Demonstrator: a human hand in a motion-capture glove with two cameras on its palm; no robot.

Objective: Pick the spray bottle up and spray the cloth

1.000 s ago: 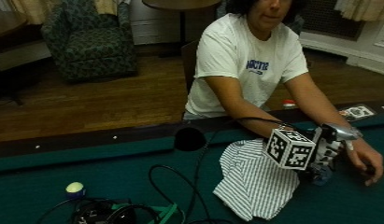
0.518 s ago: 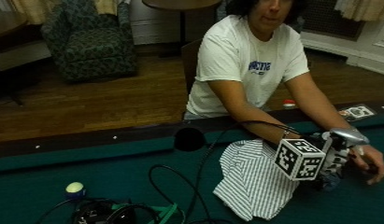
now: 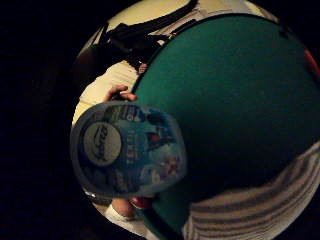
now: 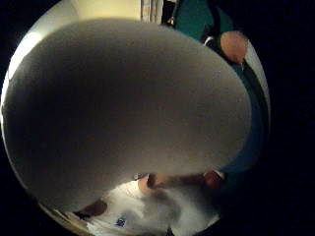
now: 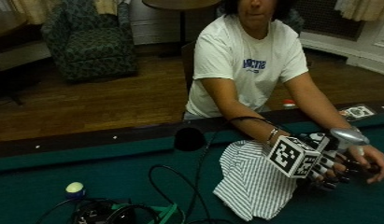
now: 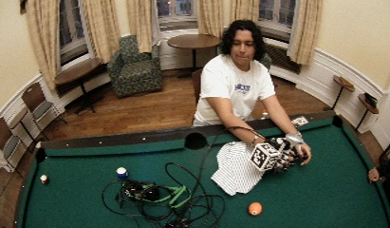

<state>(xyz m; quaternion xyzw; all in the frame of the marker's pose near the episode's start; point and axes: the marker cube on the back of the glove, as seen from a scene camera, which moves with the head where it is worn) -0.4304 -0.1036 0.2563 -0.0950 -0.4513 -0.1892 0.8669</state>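
1. Bottle first: the spray bottle (image 5: 349, 138) sits at the right edge of the outside view, upright over the green table (image 5: 104, 168). Only its grey top really shows there, the rest is tucked behind the hands.
2. In the little finger side palm view its blue label (image 3: 129, 150) fills the lower left, so it's right up against the palm.
3. The gloved right hand (image 5: 325, 161) has its fingers curled round the bottle's body. The bare left hand (image 5: 367, 162) is on the far side of it, fingers bent; can't tell if it actually grips.
4. The striped cloth (image 5: 253, 182) lies bunched on the felt just left of the hands, lower centre of the outside view, its edge reaching under the gloved hand.
5. Further out in the wide view: an orange ball (image 6: 255, 208) at the bottom centre, a blue and white ball (image 6: 121, 172) lower left, and a tangle of cables (image 6: 163, 199) between them.
6. A table pocket (image 5: 189, 138) sits in the rail, mid frame.
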